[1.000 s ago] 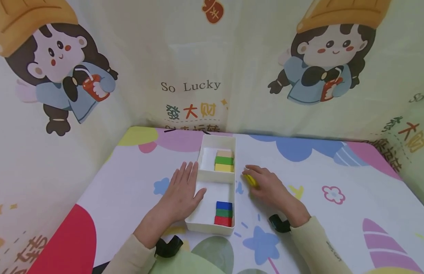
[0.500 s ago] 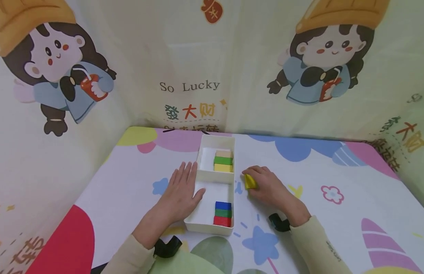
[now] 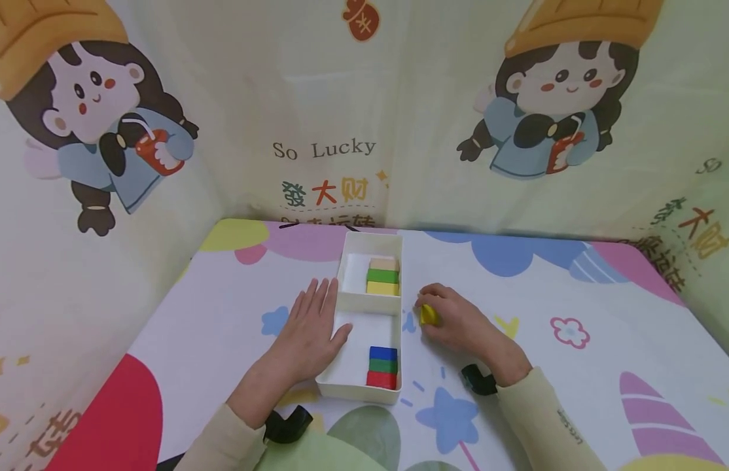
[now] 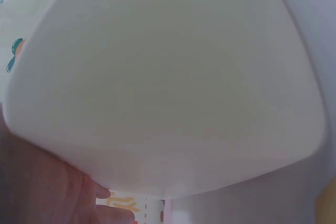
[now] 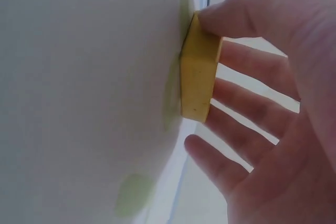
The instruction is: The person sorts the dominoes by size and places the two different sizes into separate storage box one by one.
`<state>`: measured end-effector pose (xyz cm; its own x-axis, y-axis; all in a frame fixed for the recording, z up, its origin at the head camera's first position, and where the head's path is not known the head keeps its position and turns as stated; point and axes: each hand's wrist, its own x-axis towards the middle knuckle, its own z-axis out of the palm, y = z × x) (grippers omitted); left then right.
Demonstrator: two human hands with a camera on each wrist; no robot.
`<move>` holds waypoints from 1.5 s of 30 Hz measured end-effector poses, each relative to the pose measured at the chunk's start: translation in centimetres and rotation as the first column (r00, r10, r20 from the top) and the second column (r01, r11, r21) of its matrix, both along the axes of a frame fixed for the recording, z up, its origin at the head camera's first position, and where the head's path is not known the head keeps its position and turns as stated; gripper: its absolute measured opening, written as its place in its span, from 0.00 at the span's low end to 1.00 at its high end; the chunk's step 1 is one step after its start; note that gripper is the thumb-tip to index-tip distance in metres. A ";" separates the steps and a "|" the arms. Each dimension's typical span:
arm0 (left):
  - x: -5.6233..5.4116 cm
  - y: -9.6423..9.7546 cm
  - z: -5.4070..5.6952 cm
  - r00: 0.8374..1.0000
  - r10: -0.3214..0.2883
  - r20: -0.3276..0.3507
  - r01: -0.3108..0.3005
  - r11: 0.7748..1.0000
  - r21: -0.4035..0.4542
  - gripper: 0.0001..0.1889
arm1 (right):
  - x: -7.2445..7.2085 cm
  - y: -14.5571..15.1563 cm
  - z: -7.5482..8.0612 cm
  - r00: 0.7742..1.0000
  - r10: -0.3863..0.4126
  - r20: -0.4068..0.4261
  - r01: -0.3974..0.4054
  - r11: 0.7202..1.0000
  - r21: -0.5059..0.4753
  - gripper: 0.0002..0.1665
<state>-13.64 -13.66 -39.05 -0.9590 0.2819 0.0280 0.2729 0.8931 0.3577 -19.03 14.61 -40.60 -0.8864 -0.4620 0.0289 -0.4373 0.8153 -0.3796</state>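
My right hand (image 3: 459, 320) pinches a yellow block (image 3: 429, 315) just right of a white two-compartment box (image 3: 373, 303). In the right wrist view the thumb presses one end of the yellow block (image 5: 200, 77), with fingers behind it and the block close to the tabletop. Fingers straight, my left hand (image 3: 305, 333) lies along the box's left side, its thumb over the near compartment. The far compartment has a beige block (image 3: 385, 264), a green block (image 3: 383, 276) and a pale yellow block (image 3: 383, 288). In the near one sit a blue block (image 3: 383, 353), a dark green block (image 3: 383, 366) and a red block (image 3: 381, 380).
A tablecloth (image 3: 517, 405) with coloured printed shapes covers the table. Cream curtains (image 3: 423, 118) with cartoon figures and lettering rise behind and at both sides. Black curved wrist mounts (image 3: 289, 424) jut from the sleeves. The box's wall (image 4: 168, 77) fills most of the left wrist view.
The yellow block has turned within my right hand's fingers while that hand stays at nearly the same spot. My left hand and the blocks in the box have stayed put.
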 end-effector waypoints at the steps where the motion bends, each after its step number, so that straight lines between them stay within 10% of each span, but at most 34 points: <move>1: 0.0 0.0 0.0 1.000 0.000 -0.001 0.000 1.000 0.002 0.42 | 0.0 0.0 0.0 1.000 0.004 0.002 -0.004 1.000 0.000 0.18; 18: 0.2 0.2 -0.1 1.000 0.006 -0.004 -0.006 1.000 0.015 0.42 | -0.3 0.3 1.3 0.992 0.065 -0.107 -0.064 0.998 0.007 0.15; 45: 0.2 0.1 -0.1 1.000 0.007 -0.019 -0.007 1.000 0.003 0.42 | -1.7 -1.4 7.5 0.977 0.124 -0.172 -0.119 0.992 0.040 0.16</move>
